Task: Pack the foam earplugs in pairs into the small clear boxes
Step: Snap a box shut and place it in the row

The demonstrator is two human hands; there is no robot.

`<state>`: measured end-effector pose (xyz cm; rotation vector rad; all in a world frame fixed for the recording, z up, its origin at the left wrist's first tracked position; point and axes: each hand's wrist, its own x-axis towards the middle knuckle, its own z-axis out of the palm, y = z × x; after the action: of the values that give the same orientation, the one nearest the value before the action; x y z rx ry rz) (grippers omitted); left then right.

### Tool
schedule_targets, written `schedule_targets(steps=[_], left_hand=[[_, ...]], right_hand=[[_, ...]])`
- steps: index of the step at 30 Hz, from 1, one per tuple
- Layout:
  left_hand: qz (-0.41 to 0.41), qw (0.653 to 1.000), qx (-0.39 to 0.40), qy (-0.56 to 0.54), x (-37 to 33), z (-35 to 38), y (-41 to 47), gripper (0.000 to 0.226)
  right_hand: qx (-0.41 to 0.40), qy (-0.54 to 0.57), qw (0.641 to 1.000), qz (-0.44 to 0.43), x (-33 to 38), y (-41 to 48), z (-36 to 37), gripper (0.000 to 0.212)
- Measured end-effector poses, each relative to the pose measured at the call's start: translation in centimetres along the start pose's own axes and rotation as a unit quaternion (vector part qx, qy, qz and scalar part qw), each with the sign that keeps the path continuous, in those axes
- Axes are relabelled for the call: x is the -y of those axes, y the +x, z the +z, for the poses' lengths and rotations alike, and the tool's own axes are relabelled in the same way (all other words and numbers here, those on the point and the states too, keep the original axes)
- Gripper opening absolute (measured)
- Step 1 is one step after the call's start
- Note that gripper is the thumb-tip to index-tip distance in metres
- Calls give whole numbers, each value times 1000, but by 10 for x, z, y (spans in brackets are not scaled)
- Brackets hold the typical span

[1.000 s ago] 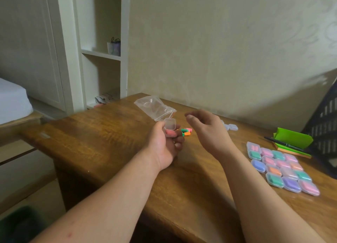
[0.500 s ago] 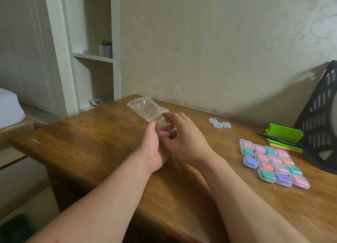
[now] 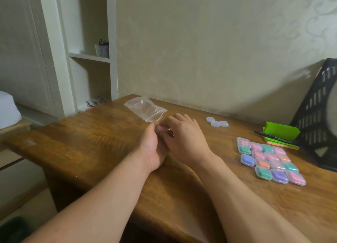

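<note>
A brown wooden bench [image 3: 87,151] stands against a pale papered wall, with white shelves [image 3: 89,55] to the left. The left grip [image 3: 152,148] is clamped on a small clear box [image 3: 162,128] — the right grip [image 3: 186,140] covers it, pinching or not I cannot tell. Filled boxes [image 3: 269,160] lie well right of both.

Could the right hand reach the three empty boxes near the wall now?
Probably yes. The empty boxes lie on the table just beyond the right hand, with nothing between. But it is busy at the box that the left hand holds.
</note>
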<state>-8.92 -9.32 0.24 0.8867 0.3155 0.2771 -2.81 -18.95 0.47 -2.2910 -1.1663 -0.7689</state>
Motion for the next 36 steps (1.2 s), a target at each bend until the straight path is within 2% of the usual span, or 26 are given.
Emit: schedule_targets(steps=[17,22,25,30,33,36], left_hand=[[1,1000,-3,29,0,0,-1,50],[1,998,15,53,2,-1,-1,56],[15,997,-7,78,4,-3,3,40],[33,996,-29,82,7,-4,9,37],[55,989,-34,135,11,-4,15,33],[84,976,-31,196,15,-3,19,32]], right_hand=[[-9,-20,1000,-6,0,-1,-1,12],[-39,-42,998,27,-2,0,-3,10],[-13,-21,999,42,-10,-1,0,3],[22,95,992,85,-14,-1,-1,11],[55,98,989,98,-16,-1,-3,5],[63,94,989,96,-16,0,-2,9]])
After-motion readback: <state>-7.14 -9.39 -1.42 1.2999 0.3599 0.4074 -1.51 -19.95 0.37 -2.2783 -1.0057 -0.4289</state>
